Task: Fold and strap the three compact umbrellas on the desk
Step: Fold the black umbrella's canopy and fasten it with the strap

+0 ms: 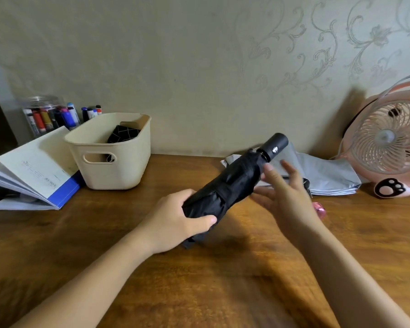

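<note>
Your left hand (187, 216) gripped the black umbrella (234, 183) by its canopy end, tilted above the table (199, 280); your right hand (284, 192) was open beside it. Advice: hold the folds tight while strapping.

Your black umbrella (232, 183) sits at mid-frame, collapsed, its canopy gathered loosely. It is tilted, with the handle toward the upper right. Behind it, right of centre, your grey umbrella (329, 176) lies flat and unrolled on the desk (223, 268). A grid-patterned umbrella (123, 136) rests inside the basket (109, 171), left of centre.
</note>
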